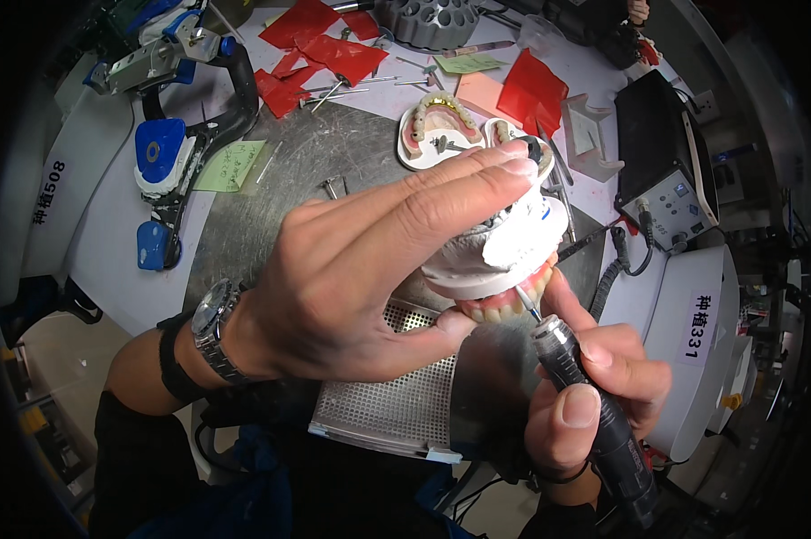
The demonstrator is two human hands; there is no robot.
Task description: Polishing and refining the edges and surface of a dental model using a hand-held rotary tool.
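My left hand point(334, 278) is closed around a white plaster dental model point(513, 247), its fingers over the top and its thumb at the lower edge. A denture point(488, 312) with pink gum and cream teeth sits on the model's underside. With my right hand point(634, 368) I grip a black rotary handpiece point(603, 418) that slants up and to the left. Its thin metal bur point(528, 303) meets the pink gum above the teeth, or comes very close to it. A right fingertip rests beside the denture. My left fingers hide part of the model's top.
Below the model lies a perforated metal plate point(387, 415). Behind stand another plaster model with teeth point(407, 151), red sheets point(338, 56) and a grey bur block point(428, 22). A blue-and-black articulator point(230, 112) is at left, a black control box point(666, 166) with a coiled cable at right.
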